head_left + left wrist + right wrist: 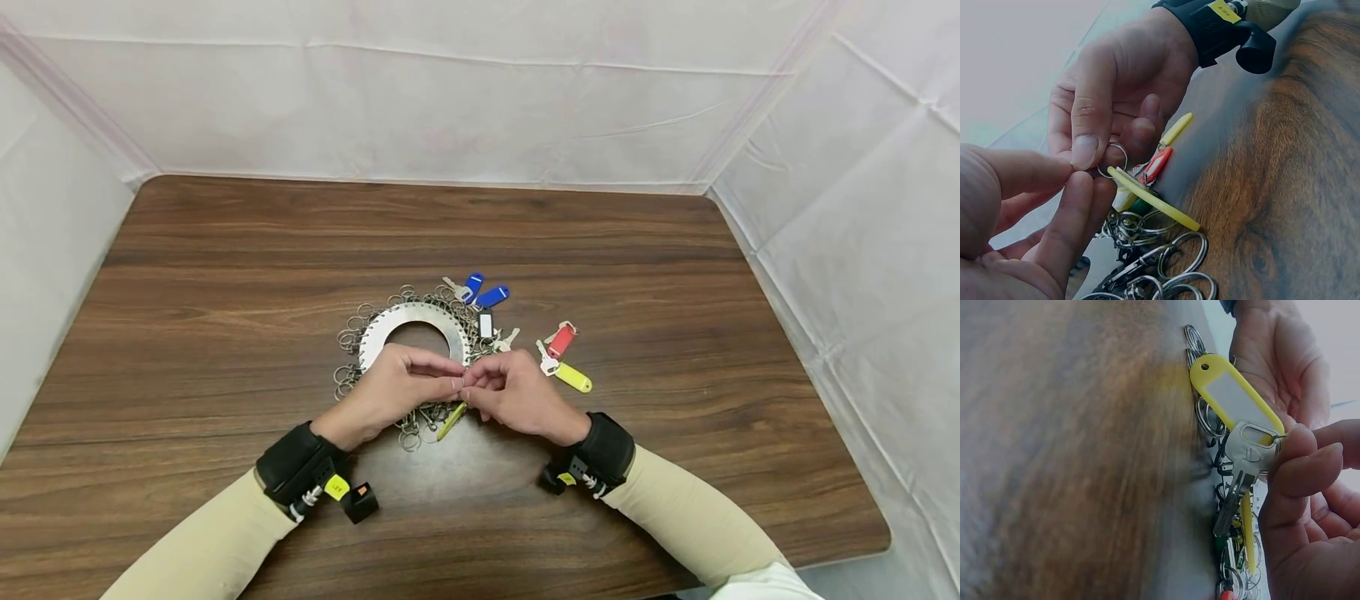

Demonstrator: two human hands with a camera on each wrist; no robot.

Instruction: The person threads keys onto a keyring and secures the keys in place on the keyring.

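The person is working a small split ring (1112, 160) between both hands, just above the near edge of the ring-shaped metal key holder (411, 320) lying on the counter (225, 275). The left hand (390, 390) is pinching the ring between thumb and forefinger, and the right hand (517, 392) is pinching it from the other side. In the right wrist view, the right fingertips (1300, 456) are also gripping the head of a silver key (1244, 469), with a yellow tag (1232, 400) hanging on the same ring.

Judging from this, the yellow-tagged key is mid-transfer: either going onto or coming off one of the holder's many loose rings; the views are too close and blurred to tell which. Two blue tags (483, 292) are sitting at the holder's far side, seemingly attached. A red tag (561, 340) and another yellow tag (573, 378), each with a key, are lying apart on the counter to the right, so those appear to be still waiting.
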